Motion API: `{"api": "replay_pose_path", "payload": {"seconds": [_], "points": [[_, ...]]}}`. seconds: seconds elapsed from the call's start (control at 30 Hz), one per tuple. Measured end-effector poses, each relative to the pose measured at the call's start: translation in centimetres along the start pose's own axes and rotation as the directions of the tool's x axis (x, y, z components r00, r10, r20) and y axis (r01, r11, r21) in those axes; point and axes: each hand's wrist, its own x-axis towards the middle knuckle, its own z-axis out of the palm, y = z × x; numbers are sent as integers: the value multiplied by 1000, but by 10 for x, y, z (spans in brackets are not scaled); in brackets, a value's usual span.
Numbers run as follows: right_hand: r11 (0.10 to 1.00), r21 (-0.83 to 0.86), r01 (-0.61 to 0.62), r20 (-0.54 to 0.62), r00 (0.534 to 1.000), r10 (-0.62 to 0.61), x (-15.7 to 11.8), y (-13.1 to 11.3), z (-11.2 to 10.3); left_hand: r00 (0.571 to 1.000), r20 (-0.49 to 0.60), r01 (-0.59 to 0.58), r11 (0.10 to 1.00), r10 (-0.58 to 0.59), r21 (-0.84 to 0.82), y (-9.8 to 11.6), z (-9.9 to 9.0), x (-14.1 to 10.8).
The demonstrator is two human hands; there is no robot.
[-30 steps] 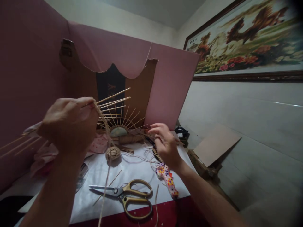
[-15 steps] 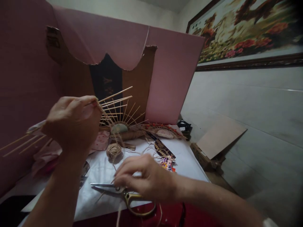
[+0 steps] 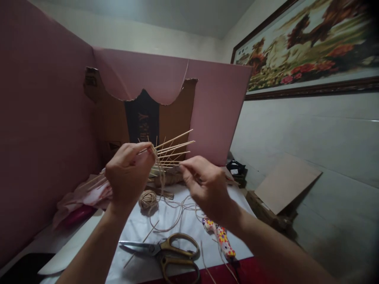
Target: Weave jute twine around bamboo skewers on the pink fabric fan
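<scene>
My left hand (image 3: 130, 169) is closed round a bundle of thin wooden sticks (image 3: 174, 149) that fan out to the right. Twine (image 3: 161, 169) is wound at the bundle near my thumb and hangs down. The fingers of my right hand (image 3: 207, 183) pinch together at the tip of one lower stick. Below my hands, a pair of scissors (image 3: 153, 249) with brass-coloured handles lies on the white sheet, its blades slightly apart. A ball of twine (image 3: 148, 200) sits beneath my left hand, with loose strands trailing to the right.
A flower-patterned glue gun (image 3: 224, 238) lies right of the scissors. Pink panels (image 3: 213, 114) and a cut brown cardboard piece (image 3: 177, 112) stand behind. Pink cloth (image 3: 79, 193) is at the left. A flat board (image 3: 287, 183) leans by the right wall.
My right hand has left the scissors, now lying on the sheet, and risen to the stick ends. My left hand with the bundle shows farther right and lower; the view has tilted up.
</scene>
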Motion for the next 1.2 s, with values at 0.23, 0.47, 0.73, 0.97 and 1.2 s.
{"api": "replay_pose_path", "payload": {"seconds": [0.23,0.47,0.73,0.97,1.2], "points": [[990,116,-79,-92,992,90,7,-21,37,994,69,-81,996,84,-45,8,-1,-6],[995,58,-83,-207,974,93,8,-14,42,988,92,-122,992,124,-22,11,3,-12],[995,88,-41,-250,966,62,2,-13,38,991,120,-42,993,56,-113,20,4,-19],[995,94,32,-232,973,-9,1,-8,33,991,122,74,977,-50,-198,26,6,-23],[991,92,-93,-166,980,108,0,-12,28,992,125,46,981,-22,-190,31,5,-23]]}}
